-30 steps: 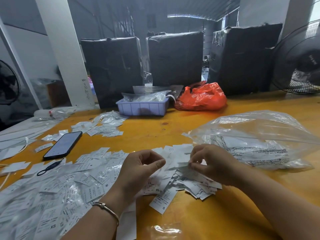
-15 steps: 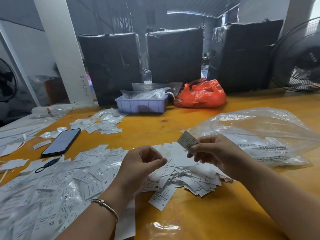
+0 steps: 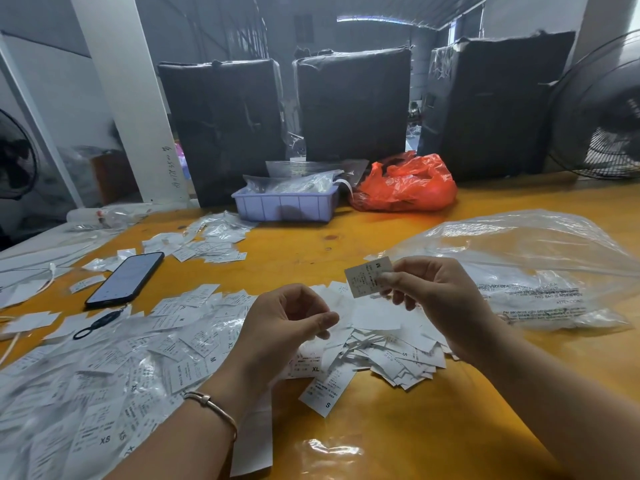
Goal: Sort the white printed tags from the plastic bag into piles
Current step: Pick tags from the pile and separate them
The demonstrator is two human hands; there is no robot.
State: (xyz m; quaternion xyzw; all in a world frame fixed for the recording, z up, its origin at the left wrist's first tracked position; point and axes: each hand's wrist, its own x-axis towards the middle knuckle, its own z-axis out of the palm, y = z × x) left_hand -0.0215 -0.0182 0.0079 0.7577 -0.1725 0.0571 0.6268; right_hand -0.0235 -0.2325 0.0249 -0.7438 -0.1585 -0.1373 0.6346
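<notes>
1 white printed tag (image 3: 367, 276) stands raised above the tabletop (image 3: 433, 410), pinched at its right edge between the thumb and fingers of the right hand (image 3: 438, 299), printed face toward the camera with an "M" at its upper corner. Just below that tag lies a loose heap of tags (image 3: 388, 355), some marked S and XL, spread on the tabletop between the 2 hands. The left hand (image 3: 284, 327) hovers over the heap's left edge, fingers curled inward with the thumb extended toward the fingertips, holding nothing that can be made out; a thin bangle (image 3: 211, 405) circles its wrist. Left of the heap a far wider spread of tags (image 3: 104, 382), partly in clear film, covers the tabletop, several reading XS and M. Right of the heap, behind the right hand, sits the crumpled clear plastic bag (image 3: 519, 258) with printed warning text. Beyond the wide spread lie a dark phone (image 3: 125, 278) and a smaller pile of tags (image 3: 207, 240). Farther back stand a lilac tray (image 3: 285, 206) and an orange bag (image 3: 405, 185).
</notes>
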